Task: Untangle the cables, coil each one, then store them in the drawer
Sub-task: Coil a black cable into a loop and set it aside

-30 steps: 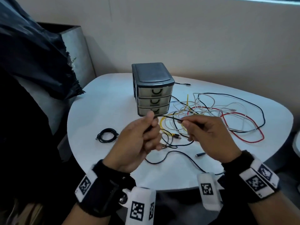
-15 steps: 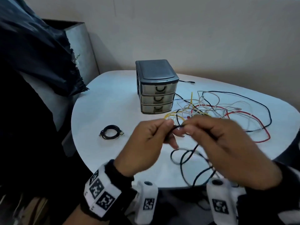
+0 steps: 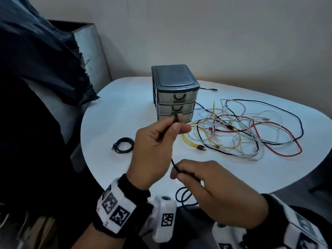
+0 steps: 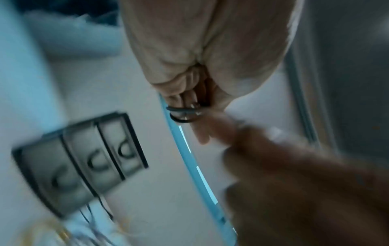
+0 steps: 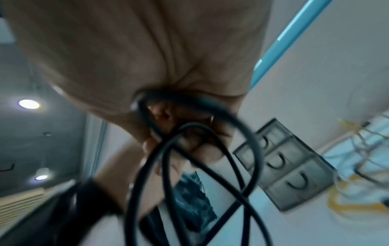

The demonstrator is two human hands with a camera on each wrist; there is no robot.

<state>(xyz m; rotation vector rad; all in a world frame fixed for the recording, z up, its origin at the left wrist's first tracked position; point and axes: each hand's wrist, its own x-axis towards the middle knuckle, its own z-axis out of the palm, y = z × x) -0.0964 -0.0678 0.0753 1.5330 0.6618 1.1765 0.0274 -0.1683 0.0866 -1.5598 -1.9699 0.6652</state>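
My left hand (image 3: 174, 125) is raised in front of the drawer unit (image 3: 175, 95) and pinches small loops of a black cable (image 3: 172, 163) between thumb and fingers. The same loops (image 4: 182, 114) show at its fingertips in the left wrist view. Lower and nearer to me, my right hand (image 3: 177, 174) pinches the same cable, and the slack (image 5: 189, 174) hangs in large loops under the palm. The three drawers are closed. A tangle of white, yellow, red and black cables (image 3: 242, 130) lies on the white table (image 3: 111, 119), right of the unit.
A coiled black cable (image 3: 124, 145) lies on the table to the left of my hands. Dark plastic sheeting (image 3: 41, 56) over a grey bin stands at the left table edge. A wall runs behind the table.
My right hand has dropped down and toward me, away from the left hand, with a stretch of black cable between them. The left hand has risen slightly, holding small loops.
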